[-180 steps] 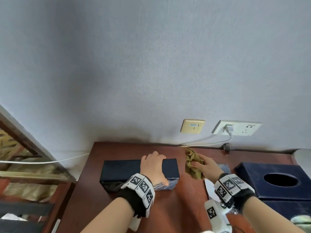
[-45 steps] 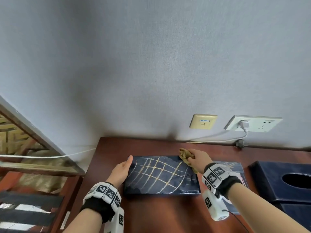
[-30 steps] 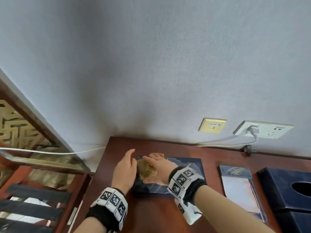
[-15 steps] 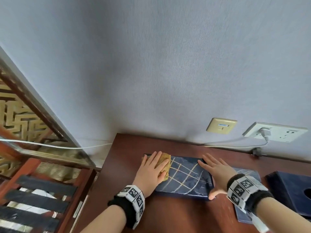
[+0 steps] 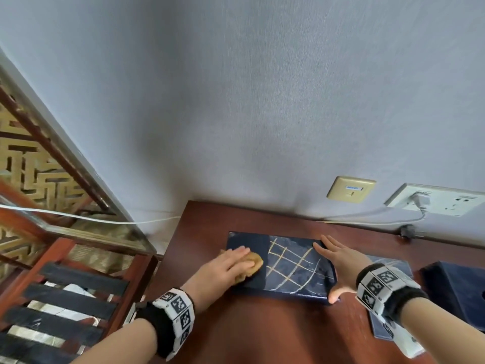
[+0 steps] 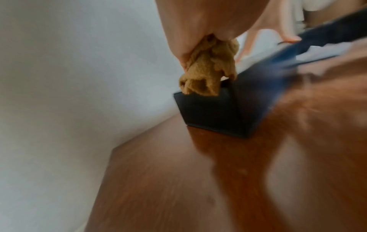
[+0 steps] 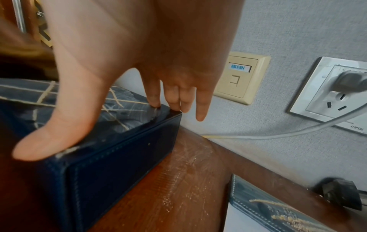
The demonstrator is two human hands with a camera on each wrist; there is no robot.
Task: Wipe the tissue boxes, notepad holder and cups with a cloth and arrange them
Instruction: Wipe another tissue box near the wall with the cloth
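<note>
A dark blue tissue box (image 5: 296, 269) with gold lines lies flat on the brown table (image 5: 262, 332). My left hand (image 5: 228, 261) presses a bunched tan cloth (image 5: 253, 265) onto the left part of the box top, fingers laid flat over it. In the left wrist view the cloth (image 6: 206, 75) hangs under the palm at the box's left end (image 6: 214, 116). My right hand (image 5: 338, 261) rests flat on the box's right end, fingers straight, thumb at the front corner (image 7: 49, 141). A blue notepad holder (image 5: 393, 264) lies just right of it, partly hidden by my wrist.
A second dark blue tissue box (image 5: 459, 290) stands at the right edge. On the wall behind are a beige socket (image 5: 350, 190) and a white outlet (image 5: 441, 200) with a plugged-in cable; a black plug (image 5: 408, 231) lies beside it. A wooden rack (image 5: 65, 298) stands left of the table.
The cloth passed from my right hand to my left after a leftward wipe across the box top. My right hand moved back to the box's right end and lies flat there.
</note>
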